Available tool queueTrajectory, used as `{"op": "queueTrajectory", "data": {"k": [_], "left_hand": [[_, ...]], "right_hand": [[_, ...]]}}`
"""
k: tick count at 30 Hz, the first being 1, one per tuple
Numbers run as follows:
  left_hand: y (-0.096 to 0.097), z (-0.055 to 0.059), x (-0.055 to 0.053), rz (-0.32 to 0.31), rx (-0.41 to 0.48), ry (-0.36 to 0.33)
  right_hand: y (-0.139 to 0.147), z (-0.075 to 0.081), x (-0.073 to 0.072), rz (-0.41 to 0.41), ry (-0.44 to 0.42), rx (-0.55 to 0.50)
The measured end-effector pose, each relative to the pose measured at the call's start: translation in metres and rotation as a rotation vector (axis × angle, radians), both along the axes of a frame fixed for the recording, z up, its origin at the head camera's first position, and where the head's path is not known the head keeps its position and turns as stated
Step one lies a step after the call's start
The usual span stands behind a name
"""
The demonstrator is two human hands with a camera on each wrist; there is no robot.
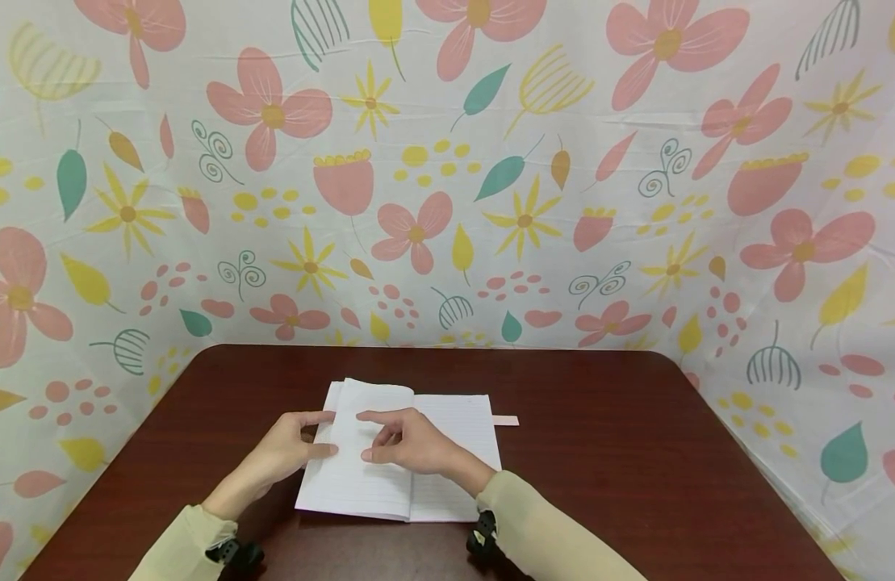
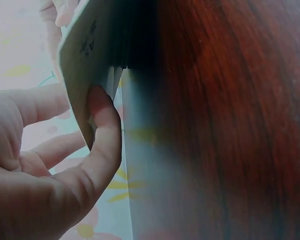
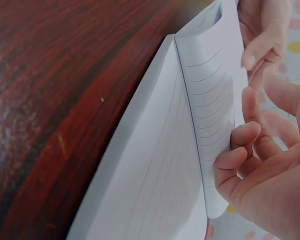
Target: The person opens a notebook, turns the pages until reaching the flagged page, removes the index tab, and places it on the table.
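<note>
An open notebook (image 1: 457, 415) with ruled white pages lies on the table. My left hand (image 1: 286, 444) grips its left edge, thumb on the page and other fingers at the edge; in the left wrist view a finger curls against the outside of the cover (image 2: 80, 65). Over the left page (image 3: 207, 80), which bows up near the spine, is my right hand (image 1: 414, 442). Its thumb and index finger stand apart, while its other fingers bend loosely and appear to touch the paper in the right wrist view. Nothing shows pinched between them.
A pale strip (image 1: 507, 420) sticks out past the notebook's right edge. The dark reddish wooden table (image 1: 600, 452) extends around the book. A flower-patterned cloth (image 1: 447, 202) hangs behind and at both sides. Black wrist devices (image 1: 232, 555) sit by the sleeves.
</note>
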State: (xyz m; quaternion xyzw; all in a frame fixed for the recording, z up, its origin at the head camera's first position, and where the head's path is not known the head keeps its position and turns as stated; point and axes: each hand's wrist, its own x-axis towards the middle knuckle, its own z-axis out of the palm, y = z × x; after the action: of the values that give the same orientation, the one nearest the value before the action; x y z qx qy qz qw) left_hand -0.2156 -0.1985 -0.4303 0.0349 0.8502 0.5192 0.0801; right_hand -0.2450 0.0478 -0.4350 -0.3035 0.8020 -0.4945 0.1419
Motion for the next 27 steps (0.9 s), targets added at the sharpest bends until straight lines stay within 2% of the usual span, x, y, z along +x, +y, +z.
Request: {"op": "queueTrajectory", "data": {"k": [14, 22, 27], "left_hand": [[0.002, 0.0, 0.002, -0.002, -0.017, 0.034], [0.0, -0.002, 0.002, 0.005, -0.023, 0.039], [-0.001, -0.004, 0.002, -0.001, -0.016, 0.044]], "right_hand": [[0.011, 0.005, 0.0, -0.01, 0.017, 0.009], [0.042, 0.012, -0.005, -0.038, 0.08, 0.074], [0.068, 0.01, -0.006, -0.07, 0.106, 0.143]]}}
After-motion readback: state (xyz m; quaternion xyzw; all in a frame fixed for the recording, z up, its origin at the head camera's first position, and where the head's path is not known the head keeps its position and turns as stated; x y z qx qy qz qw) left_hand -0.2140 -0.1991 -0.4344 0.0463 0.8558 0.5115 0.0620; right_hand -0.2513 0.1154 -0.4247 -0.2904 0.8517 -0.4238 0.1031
